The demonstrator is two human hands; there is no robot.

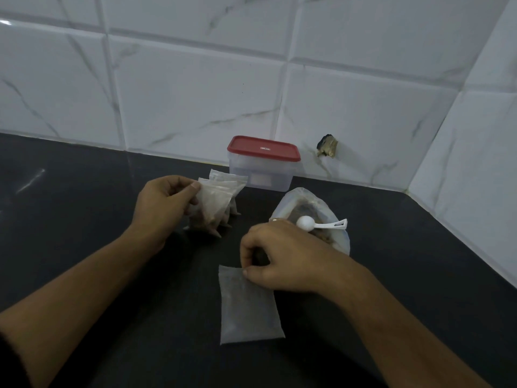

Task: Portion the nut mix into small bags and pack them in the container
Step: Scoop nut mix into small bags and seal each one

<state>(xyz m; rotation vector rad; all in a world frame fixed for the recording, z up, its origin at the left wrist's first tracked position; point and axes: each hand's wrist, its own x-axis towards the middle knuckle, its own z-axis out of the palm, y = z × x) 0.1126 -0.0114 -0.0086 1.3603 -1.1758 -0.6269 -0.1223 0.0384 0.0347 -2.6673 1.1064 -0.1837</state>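
On the black counter my left hand (165, 204) pinches the top of a small filled bag (214, 204), which stands among a few other filled bags (229, 191). My right hand (279, 256) pinches the upper edge of an empty flat small bag (247, 306) lying near the front. The big open bag of nut mix (310, 211) lies to the right with a white scoop (319, 224) resting in it. A clear container (261, 175) with a red lid (263, 149) on stands at the back by the wall.
A white marble-tiled wall (195, 93) runs along the back and turns at the right corner (475, 177). A chipped hole (327, 146) marks the tile right of the container. The dark countertop (84, 205) stretches out to the left.
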